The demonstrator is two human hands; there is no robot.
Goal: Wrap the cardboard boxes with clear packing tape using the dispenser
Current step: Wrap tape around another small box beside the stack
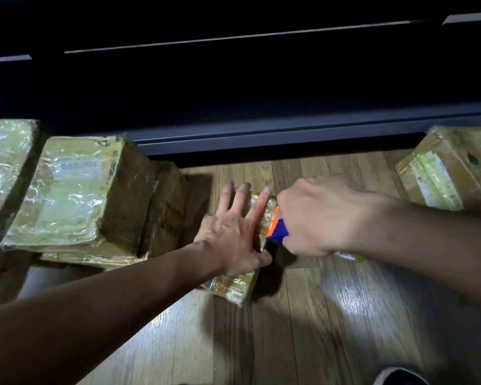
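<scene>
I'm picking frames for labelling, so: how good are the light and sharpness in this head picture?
Head view: the upper half is nearly black; a bright glare patch sits on the wooden floor; tape sheen washes out the big box at left; the right hand and the dispenser it grips look slightly smeared; dark shadow falls beside the small box.

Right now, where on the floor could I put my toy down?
Bare wooden floor lies on the camera's side of the small taped box, and beyond it toward the right-hand box. Stacked taped boxes crowd the left.
</scene>
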